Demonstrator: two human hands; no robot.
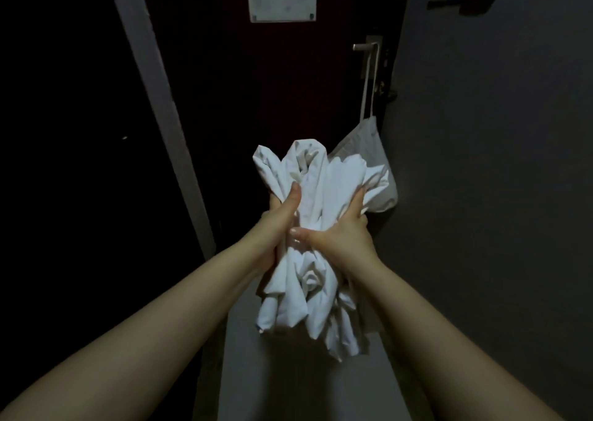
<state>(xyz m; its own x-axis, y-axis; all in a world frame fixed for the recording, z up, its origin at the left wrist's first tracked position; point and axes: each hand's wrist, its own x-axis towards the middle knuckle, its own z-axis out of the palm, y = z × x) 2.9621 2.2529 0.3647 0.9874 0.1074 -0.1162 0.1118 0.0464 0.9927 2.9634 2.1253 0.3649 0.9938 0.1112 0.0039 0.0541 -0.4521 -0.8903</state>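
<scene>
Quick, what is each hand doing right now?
Left hand: grips the bundled white cloth.
Right hand: grips the same cloth.

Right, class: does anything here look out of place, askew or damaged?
The cloth is crumpled into a bunch, gripped by the left hand and right hand, ends dangling loose. A bag hangs askew from the door handle. Nothing looks spilled or damaged.

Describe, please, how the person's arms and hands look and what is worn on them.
The left arm and right arm are bare, with no sleeves in view. The left hand and right hand wear no gloves; no watch, bracelet or ring shows, though the white cloth bundle hides most fingers. The nails that show look pale.
</scene>
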